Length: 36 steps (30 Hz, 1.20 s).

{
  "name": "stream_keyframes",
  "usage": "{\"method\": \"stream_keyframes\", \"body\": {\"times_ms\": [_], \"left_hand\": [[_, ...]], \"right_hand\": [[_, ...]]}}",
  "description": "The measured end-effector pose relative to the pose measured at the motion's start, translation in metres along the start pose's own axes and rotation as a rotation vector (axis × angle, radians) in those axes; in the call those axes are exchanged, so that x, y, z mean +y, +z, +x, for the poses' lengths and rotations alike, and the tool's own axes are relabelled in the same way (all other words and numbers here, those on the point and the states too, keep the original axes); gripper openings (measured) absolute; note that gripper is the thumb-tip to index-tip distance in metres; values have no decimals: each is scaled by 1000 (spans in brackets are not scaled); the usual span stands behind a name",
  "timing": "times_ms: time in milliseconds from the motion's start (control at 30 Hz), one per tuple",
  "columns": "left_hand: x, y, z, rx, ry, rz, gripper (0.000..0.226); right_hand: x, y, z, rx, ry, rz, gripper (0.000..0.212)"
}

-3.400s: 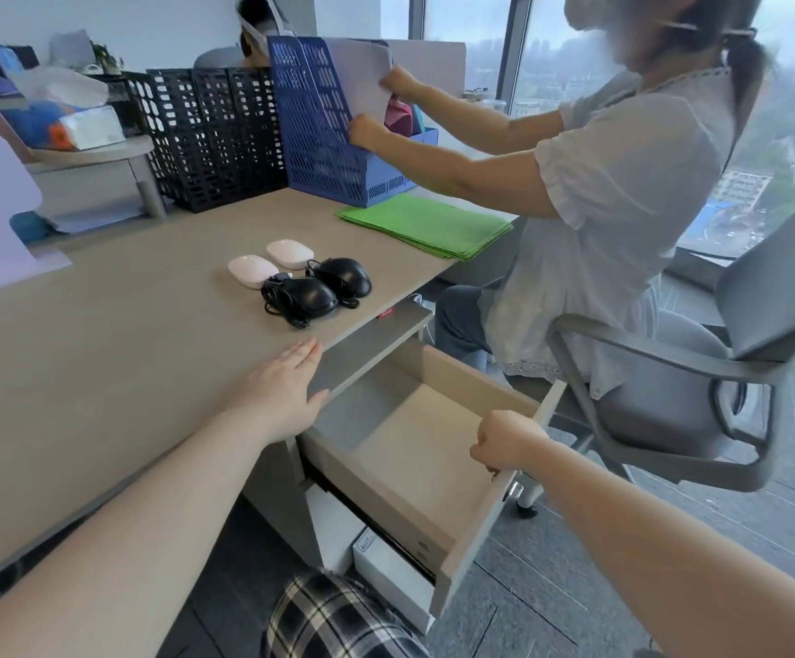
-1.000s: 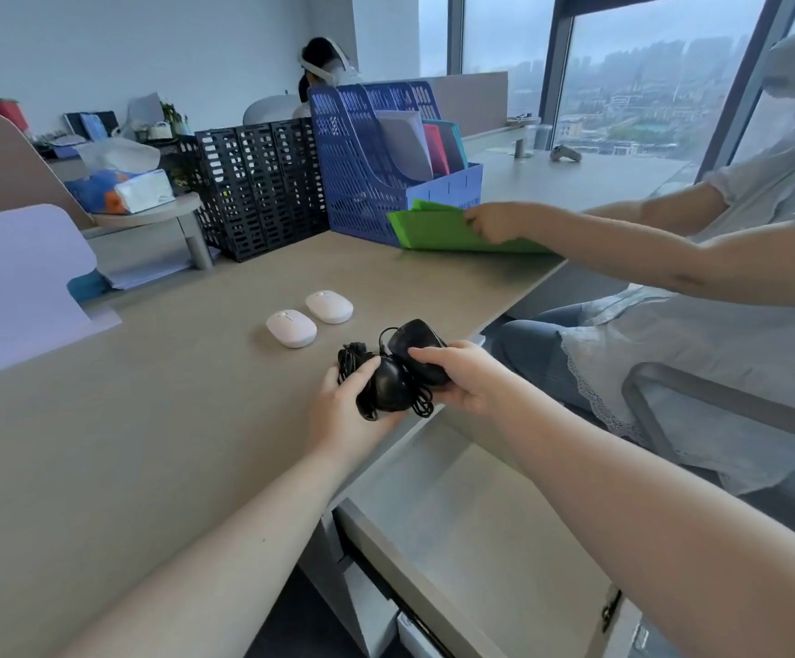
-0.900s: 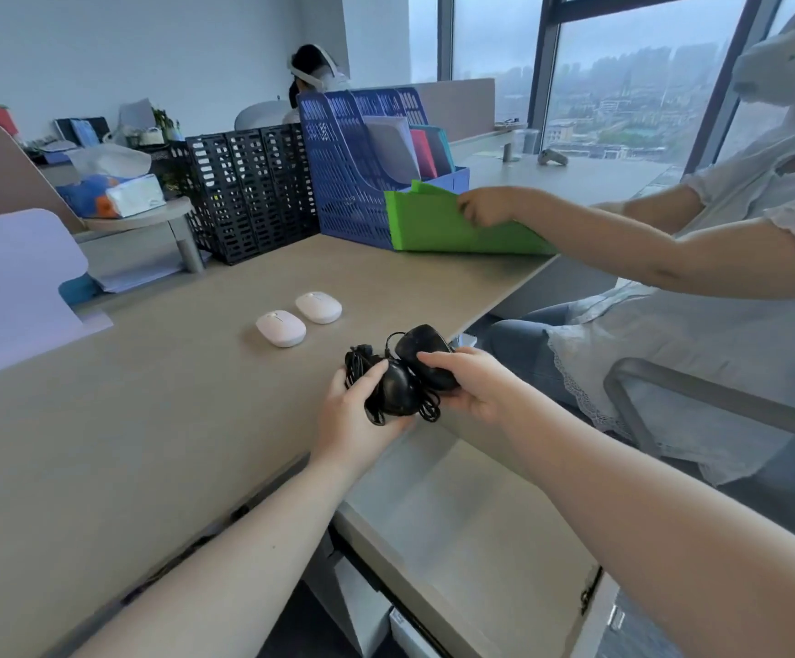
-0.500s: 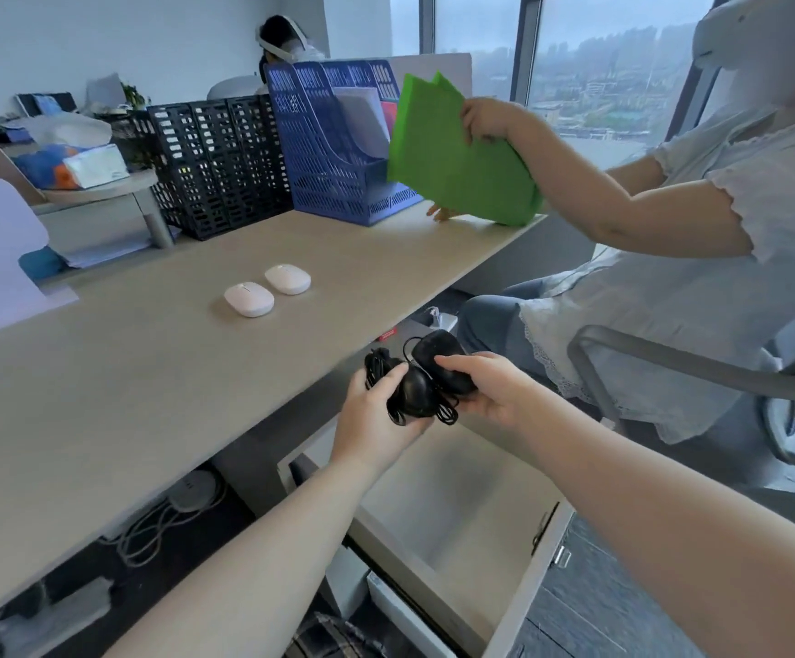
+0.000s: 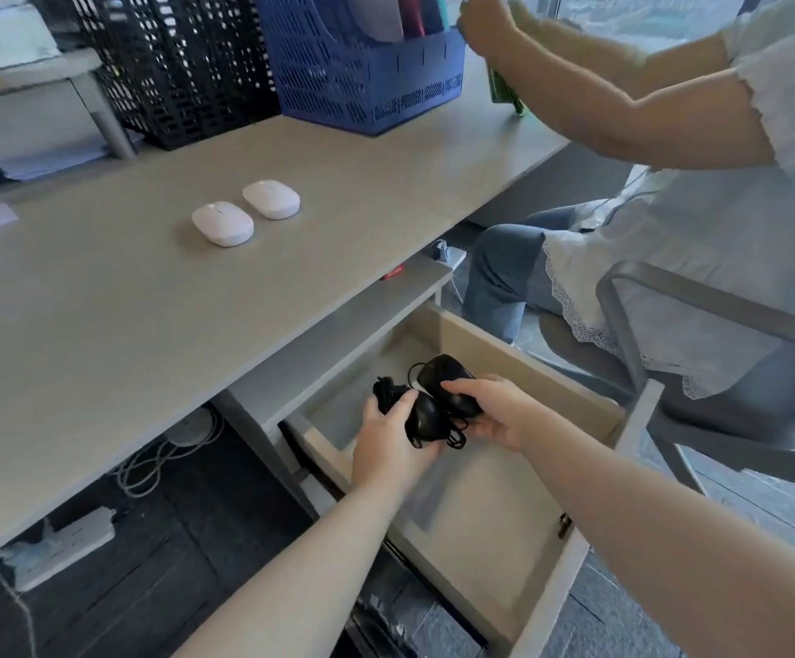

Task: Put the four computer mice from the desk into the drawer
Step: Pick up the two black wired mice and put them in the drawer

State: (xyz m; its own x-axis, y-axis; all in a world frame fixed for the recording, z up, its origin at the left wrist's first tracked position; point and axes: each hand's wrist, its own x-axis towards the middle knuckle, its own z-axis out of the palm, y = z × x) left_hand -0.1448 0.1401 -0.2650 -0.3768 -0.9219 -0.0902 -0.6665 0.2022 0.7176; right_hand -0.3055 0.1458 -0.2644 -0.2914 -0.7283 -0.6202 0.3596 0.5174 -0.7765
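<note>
L hand [image 5: 386, 439] + R hand [image 5: 495, 413] grip 2 glossy black corded mice [image 5: 433, 396] over open drawer [image 5: 519, 353] | 2 smooth white oval mice [image 5: 243, 213] @ 11 o'clock, matte desk [image 5: 101, 296]

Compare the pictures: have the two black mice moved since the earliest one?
Yes. The black mice, then on the desk beside the white mice, are now off it, held by both hands over the open drawer.

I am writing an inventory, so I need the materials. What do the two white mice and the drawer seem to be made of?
The two white mice: probably plastic with a matte to satin finish; the shells are smooth, seamless and show only soft highlights.

The drawer: apparently laminated board, matte. Its walls are flat, pale beige panels with square edges and no visible grain, so solid wood seems unlikely.
</note>
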Motion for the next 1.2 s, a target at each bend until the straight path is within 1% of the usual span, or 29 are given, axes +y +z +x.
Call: {"method": "stream_keyframes", "body": {"times_ms": [67,167,300,400,533,600,700,767,833,900,1033,1067,1167,1200], "left_hand": [[-2,3,9,-35,-33,6,58],[-4,7,23,-75,-131,28,59],[-6,12,29,-83,-228,139,51],[-10,16,32,-120,-292,236,53],[-18,20,39,-179,-370,306,72],[-20,20,42,-182,-356,363,74],[-23,20,44,-177,-280,474,63],[-25,19,45,-182,-232,532,56],[-27,19,46,-194,-218,551,49],[-28,21,47,-197,-227,542,42],[-30,22,47,-196,-220,548,32],[-29,22,47,-206,-222,554,31],[-25,17,47,-244,-222,601,31],[-24,15,47,-259,-211,634,33]], "right_hand": [[3,2,11,8,18,-11,32],[4,5,27,-12,40,-45,33],[6,10,41,-42,59,-82,20],[8,8,50,-33,64,-82,29],[6,5,53,-42,60,-149,40],[4,5,56,11,0,-235,48],[1,5,59,147,-171,-487,58],[0,6,60,182,-254,-666,55],[1,8,63,190,-273,-779,45],[3,10,66,190,-265,-843,45],[3,15,68,170,-285,-880,41],[3,16,65,169,-275,-887,44],[1,15,59,193,-275,-914,60],[-1,15,55,205,-283,-934,60]]}}
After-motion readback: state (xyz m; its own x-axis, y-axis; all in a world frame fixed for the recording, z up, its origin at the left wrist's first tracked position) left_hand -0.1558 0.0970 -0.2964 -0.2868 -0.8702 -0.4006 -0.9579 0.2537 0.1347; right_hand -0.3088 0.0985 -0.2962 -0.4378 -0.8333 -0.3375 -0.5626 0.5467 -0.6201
